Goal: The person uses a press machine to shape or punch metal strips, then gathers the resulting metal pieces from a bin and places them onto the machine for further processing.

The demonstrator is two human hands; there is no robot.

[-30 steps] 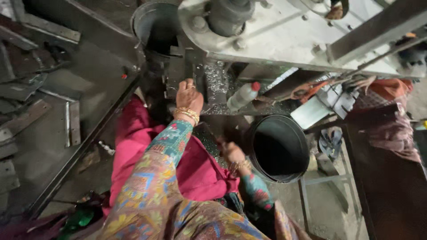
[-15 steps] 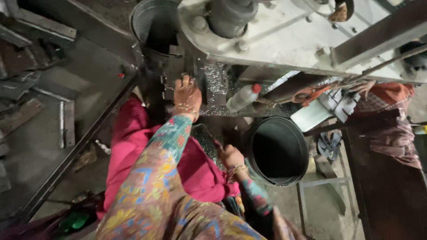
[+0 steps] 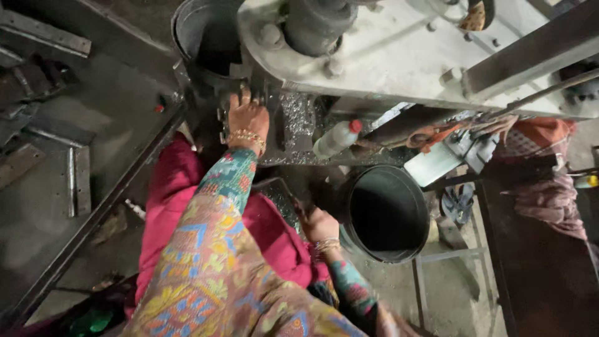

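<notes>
Left hand (image 3: pixel 248 118) presses open fingers against a grey metal press machine (image 3: pixel 399 56); right hand (image 3: pixel 319 223) grips a small dark tray (image 3: pixel 277 193) holding glinting metal bits.

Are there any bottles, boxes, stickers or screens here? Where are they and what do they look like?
Plastic bottle: lies tilted on the machine's ledge, right of the left hand; whitish and round, red cap.
Black bucket: beside the right hand; round, open, dark inside.
Grey drum: top, behind the left hand; round, metal.
No stickers, signs or screens that I can make out.
</notes>
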